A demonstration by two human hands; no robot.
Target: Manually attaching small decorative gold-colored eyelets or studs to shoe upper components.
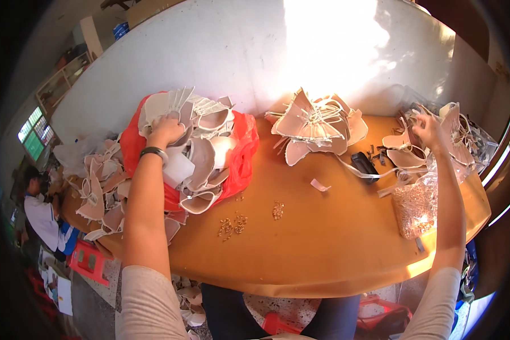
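Note:
A red plastic bag [245, 156] at the left holds a heap of beige and white bras [201, 164]. My left hand [167, 133], with a dark bracelet at the wrist, is on top of this heap. Its fingers are closed on the edge of a beige bra [158, 107]. Far to the right, my right hand [428, 129] is raised beside another group of beige bras [452, 133]. The fingers there are pinched together, and what they hold is too small to make out.
More bras are stacked at the table's back middle [317, 124] and heaped at the left [99, 187]. Small gold pieces [232, 225] lie in front. A clear bag of gold pieces [413, 207] sits near my right forearm, and a black tray [364, 165] behind. A person [42, 221] sits far left.

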